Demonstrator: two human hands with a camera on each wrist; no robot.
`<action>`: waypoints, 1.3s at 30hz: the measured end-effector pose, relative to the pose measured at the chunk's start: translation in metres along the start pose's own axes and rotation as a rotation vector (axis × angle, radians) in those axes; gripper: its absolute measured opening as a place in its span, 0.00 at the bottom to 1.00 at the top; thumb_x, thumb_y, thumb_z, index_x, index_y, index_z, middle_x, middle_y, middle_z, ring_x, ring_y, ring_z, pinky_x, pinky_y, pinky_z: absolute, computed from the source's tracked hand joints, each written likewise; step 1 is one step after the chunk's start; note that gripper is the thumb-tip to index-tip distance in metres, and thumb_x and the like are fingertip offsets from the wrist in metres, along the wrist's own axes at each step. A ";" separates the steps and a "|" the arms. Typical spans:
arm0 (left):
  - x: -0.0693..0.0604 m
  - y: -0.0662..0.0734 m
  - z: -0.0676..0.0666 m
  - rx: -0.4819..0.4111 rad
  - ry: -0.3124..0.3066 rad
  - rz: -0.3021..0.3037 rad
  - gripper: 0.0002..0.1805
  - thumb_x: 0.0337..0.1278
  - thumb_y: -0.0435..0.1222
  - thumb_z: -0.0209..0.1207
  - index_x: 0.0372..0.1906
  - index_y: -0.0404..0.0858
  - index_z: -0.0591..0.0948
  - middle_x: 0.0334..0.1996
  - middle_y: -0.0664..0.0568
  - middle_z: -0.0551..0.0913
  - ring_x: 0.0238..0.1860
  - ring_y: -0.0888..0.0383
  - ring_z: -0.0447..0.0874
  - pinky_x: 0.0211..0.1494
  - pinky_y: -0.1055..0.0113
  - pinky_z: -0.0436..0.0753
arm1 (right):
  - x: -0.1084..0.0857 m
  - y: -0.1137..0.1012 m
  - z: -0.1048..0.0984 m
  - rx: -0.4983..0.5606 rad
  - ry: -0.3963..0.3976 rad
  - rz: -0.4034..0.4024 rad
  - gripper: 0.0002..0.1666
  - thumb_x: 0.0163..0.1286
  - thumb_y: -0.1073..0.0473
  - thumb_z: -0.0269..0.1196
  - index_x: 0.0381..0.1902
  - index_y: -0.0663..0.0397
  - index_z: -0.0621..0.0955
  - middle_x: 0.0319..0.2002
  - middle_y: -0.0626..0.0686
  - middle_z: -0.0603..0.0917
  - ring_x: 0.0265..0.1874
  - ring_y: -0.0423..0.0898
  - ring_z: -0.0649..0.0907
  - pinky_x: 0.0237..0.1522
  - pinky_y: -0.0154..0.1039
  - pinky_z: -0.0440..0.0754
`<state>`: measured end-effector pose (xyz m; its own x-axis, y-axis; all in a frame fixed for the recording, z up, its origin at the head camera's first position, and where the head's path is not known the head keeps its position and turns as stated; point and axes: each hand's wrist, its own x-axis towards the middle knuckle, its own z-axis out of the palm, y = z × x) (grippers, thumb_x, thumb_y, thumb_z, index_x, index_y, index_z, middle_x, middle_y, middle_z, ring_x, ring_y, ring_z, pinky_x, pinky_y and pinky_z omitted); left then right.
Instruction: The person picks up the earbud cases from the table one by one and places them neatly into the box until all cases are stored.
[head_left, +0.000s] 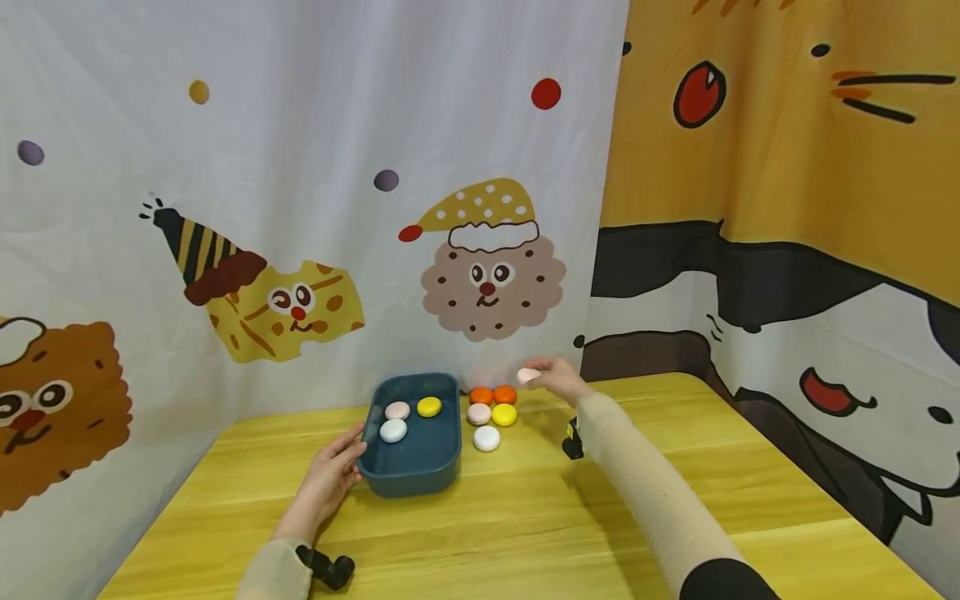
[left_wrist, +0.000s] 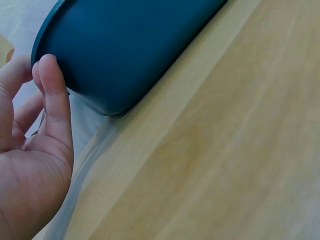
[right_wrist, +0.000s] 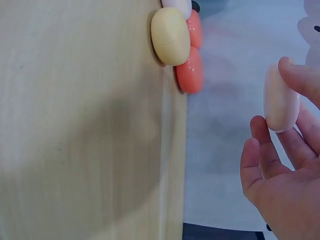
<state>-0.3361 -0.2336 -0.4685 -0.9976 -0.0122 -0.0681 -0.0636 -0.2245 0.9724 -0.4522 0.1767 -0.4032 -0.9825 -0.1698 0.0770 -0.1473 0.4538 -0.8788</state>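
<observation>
A dark blue rectangular bin [head_left: 408, 485] stands on the table, with a pale pink disc [head_left: 397, 411], a white disc [head_left: 393, 431] and a yellow disc [head_left: 429, 407] inside. My left hand [head_left: 330, 475] grips its left side near the rim; the left wrist view shows fingertips [left_wrist: 50, 65] against the wall. Raised above the table, my right hand [head_left: 557, 379] pinches a smooth, rounded pale pink disc [right_wrist: 281, 100] between thumb and fingers. Just left of it sit two orange discs [head_left: 481, 396], a pink disc [head_left: 478, 414], a yellow disc [head_left: 504, 415] and a white disc [head_left: 487, 438].
The wooden table [head_left: 517, 533] runs back to a white curtain [head_left: 315, 167] with cartoon figures. Another printed curtain [head_left: 787, 333] hangs along the right side. Black wrist mounts [head_left: 573, 442] sit on both sleeves.
</observation>
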 end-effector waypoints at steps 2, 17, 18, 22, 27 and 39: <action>0.000 0.000 0.000 0.002 -0.001 -0.005 0.33 0.66 0.33 0.59 0.73 0.36 0.62 0.37 0.55 0.72 0.21 0.65 0.70 0.27 0.74 0.78 | 0.001 0.000 -0.001 0.007 0.006 0.002 0.31 0.61 0.64 0.67 0.62 0.66 0.75 0.60 0.64 0.75 0.54 0.55 0.75 0.57 0.49 0.73; 0.001 -0.001 0.000 -0.023 -0.003 -0.008 0.32 0.66 0.32 0.57 0.73 0.36 0.62 0.36 0.55 0.73 0.20 0.64 0.70 0.26 0.73 0.77 | 0.002 -0.017 -0.002 0.023 0.006 0.010 0.31 0.60 0.66 0.67 0.62 0.66 0.76 0.60 0.63 0.75 0.54 0.55 0.75 0.59 0.51 0.71; 0.001 -0.001 0.000 -0.024 -0.003 -0.008 0.32 0.66 0.32 0.57 0.73 0.36 0.62 0.36 0.55 0.73 0.20 0.64 0.70 0.26 0.73 0.77 | 0.002 -0.018 -0.002 0.020 0.006 0.007 0.31 0.60 0.66 0.67 0.62 0.66 0.75 0.60 0.63 0.75 0.54 0.55 0.75 0.58 0.51 0.71; 0.002 -0.001 0.000 -0.023 -0.005 -0.005 0.32 0.66 0.32 0.57 0.73 0.35 0.62 0.36 0.55 0.73 0.20 0.64 0.70 0.26 0.73 0.77 | 0.001 -0.023 -0.004 0.006 0.011 -0.007 0.31 0.59 0.67 0.67 0.62 0.66 0.75 0.60 0.63 0.75 0.54 0.55 0.75 0.58 0.50 0.72; 0.002 -0.002 -0.001 -0.022 -0.007 0.003 0.33 0.65 0.32 0.58 0.73 0.34 0.62 0.36 0.54 0.73 0.20 0.64 0.70 0.25 0.74 0.77 | 0.000 -0.025 -0.007 0.007 0.012 -0.017 0.31 0.59 0.66 0.68 0.62 0.66 0.75 0.60 0.63 0.75 0.55 0.56 0.75 0.59 0.51 0.71; 0.002 -0.001 -0.001 0.006 -0.016 -0.001 0.31 0.68 0.32 0.55 0.73 0.35 0.62 0.36 0.54 0.71 0.21 0.65 0.70 0.26 0.74 0.77 | 0.003 -0.027 -0.010 0.000 0.019 -0.021 0.28 0.61 0.65 0.68 0.61 0.64 0.77 0.59 0.62 0.76 0.56 0.56 0.75 0.60 0.52 0.71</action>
<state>-0.3375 -0.2340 -0.4696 -0.9979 0.0031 -0.0653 -0.0644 -0.2191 0.9736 -0.4526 0.1731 -0.3747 -0.9811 -0.1630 0.1047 -0.1684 0.4507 -0.8767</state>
